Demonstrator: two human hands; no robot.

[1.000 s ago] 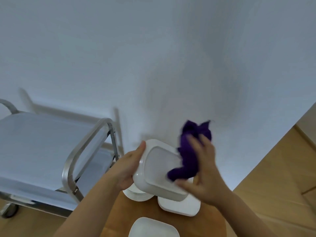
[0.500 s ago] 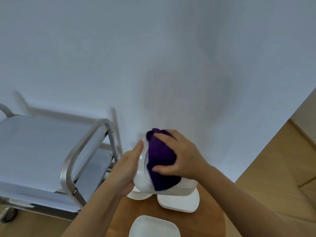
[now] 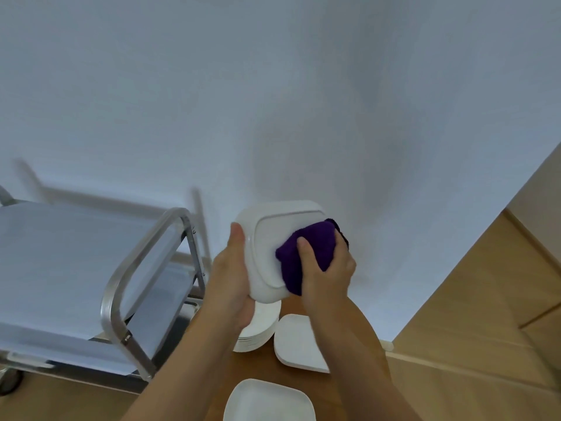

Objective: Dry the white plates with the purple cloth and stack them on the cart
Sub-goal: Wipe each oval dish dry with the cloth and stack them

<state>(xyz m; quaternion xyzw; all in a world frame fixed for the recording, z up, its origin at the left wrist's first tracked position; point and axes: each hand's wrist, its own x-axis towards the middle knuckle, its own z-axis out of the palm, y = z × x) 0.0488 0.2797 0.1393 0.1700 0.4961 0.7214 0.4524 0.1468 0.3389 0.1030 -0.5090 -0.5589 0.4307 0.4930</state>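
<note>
A left hand (image 3: 233,278) grips one tilted square white ceramic plate (image 3: 273,238) above the round wooden worktop (image 3: 258,364); a right hand (image 3: 326,268) clutches the bunched purple cloth (image 3: 306,253) against it. Two square plates (image 3: 296,344) and one round stack (image 3: 258,329) sit below, beside the steel cart (image 3: 121,284).

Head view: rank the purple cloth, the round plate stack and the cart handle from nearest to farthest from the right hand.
1. Purple cloth: gripped in the right hand, pressed against the held plate.
2. Round plate stack: on the wooden table, below and left of the hand.
3. Cart handle: far left, past the left hand.
</note>
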